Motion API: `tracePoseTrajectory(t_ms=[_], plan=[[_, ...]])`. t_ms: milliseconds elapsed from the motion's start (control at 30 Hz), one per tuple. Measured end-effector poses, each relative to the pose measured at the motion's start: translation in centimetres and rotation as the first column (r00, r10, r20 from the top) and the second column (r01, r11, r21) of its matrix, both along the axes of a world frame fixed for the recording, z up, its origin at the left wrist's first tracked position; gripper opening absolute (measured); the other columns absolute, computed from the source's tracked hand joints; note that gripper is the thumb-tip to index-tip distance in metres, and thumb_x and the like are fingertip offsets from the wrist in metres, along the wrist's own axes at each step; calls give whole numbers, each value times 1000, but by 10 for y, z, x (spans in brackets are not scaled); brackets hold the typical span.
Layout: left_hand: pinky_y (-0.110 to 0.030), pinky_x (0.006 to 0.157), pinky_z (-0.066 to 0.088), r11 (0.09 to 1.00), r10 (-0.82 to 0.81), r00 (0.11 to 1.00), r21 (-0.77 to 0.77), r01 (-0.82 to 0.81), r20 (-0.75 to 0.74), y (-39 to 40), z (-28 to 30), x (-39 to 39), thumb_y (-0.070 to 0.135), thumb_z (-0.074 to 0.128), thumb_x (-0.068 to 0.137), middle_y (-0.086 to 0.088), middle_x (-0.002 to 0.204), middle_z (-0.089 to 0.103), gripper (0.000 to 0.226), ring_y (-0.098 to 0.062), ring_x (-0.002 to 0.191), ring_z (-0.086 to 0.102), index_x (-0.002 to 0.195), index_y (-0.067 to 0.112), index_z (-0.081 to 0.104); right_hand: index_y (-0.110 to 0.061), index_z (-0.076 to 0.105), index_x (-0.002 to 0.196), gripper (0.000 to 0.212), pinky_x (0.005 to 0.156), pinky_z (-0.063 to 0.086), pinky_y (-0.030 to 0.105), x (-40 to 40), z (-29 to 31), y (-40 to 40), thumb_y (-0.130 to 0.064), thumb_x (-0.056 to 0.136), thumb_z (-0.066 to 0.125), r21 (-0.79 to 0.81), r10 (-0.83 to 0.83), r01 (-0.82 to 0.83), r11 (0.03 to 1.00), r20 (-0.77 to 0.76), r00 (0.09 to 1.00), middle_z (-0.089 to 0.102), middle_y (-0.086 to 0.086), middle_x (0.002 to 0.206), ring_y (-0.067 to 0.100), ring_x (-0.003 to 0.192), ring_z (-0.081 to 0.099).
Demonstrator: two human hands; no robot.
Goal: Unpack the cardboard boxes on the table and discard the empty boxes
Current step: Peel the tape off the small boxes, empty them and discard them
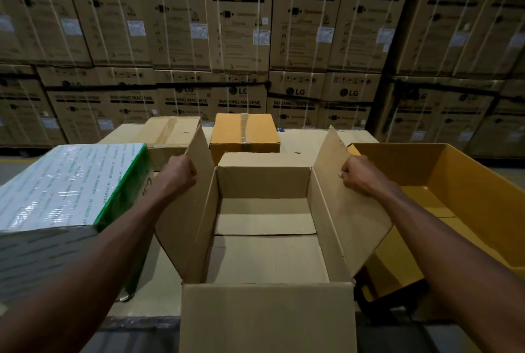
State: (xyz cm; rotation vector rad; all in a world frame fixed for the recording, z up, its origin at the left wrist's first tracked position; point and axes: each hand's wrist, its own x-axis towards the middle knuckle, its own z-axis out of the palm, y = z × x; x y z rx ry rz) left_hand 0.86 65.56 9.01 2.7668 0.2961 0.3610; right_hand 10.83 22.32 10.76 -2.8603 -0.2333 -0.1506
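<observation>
An open brown cardboard box stands in front of me, and nothing shows inside it but its bottom flaps. My left hand grips the edge of its raised left flap. My right hand grips the edge of its raised right flap. Behind it on the table sit a taped orange-brown box and a taped brown box, both closed.
A plastic-wrapped package with a green edge lies at the left, under my left forearm. An open yellow box stands at the right. Stacked washing-machine cartons fill the background wall.
</observation>
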Motion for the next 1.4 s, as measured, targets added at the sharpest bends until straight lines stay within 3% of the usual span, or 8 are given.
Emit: tracePoseTrajectory(t_ms=[233,400,567,800,1000,1100,1300,1400], plan=[[-17,60,46,1000,10,996,17,-12,89,-23,46,-39,1,68,89,-10,97,73,12,-13,76,63,99,2,74,-10,75,108,16,61,46,27,-32,46,-16,-18,97,66,68,12,-20,998,117,993,69,6,97,13,78,61],[-39,61,54,998,49,989,27,-54,139,-27,78,-71,-4,64,78,-17,73,71,14,-31,66,67,73,0,76,-9,71,107,13,77,52,32,-61,78,-21,-16,99,64,102,44,-64,993,182,982,69,5,102,14,88,61],[-43,73,59,998,39,979,43,-49,198,-37,112,-94,-5,66,81,-16,74,70,11,-27,66,67,71,-2,71,-8,73,109,17,78,56,33,-85,112,-20,-18,99,65,141,40,-75,987,236,971,71,7,101,13,85,64],[-19,52,42,998,29,969,44,-41,244,-44,169,-116,-3,67,85,-3,73,63,22,-8,62,57,70,12,67,-6,71,112,17,71,48,27,-111,155,-23,-14,99,63,165,30,-80,983,286,958,70,9,107,15,86,63],[-20,56,46,997,26,945,66,-50,325,-65,210,-135,0,69,87,-7,84,68,7,-12,68,61,89,6,71,-12,73,95,11,59,45,23,-133,191,-47,-15,99,63,184,41,-108,977,332,942,70,4,88,12,77,65],[-16,52,40,998,-13,930,65,-12,366,-93,223,-141,0,67,88,0,75,60,16,-8,64,59,82,14,65,-11,72,97,9,59,44,22,-140,209,-70,-14,99,63,207,20,-106,972,380,925,68,3,88,11,77,65],[-16,50,42,999,-40,915,47,23,401,-164,247,-137,2,66,91,-8,81,66,6,-11,64,63,87,3,70,-5,72,109,16,68,49,26,-144,234,-151,-14,99,63,193,-28,-61,979,428,903,68,4,95,12,81,64],[-16,52,43,997,-61,900,59,40,432,-214,260,-129,3,67,91,-7,84,66,3,-9,66,62,89,4,70,-5,72,108,17,59,41,22,-140,244,-205,-16,100,63,178,-29,-55,982,438,898,63,0,85,8,74,59]])
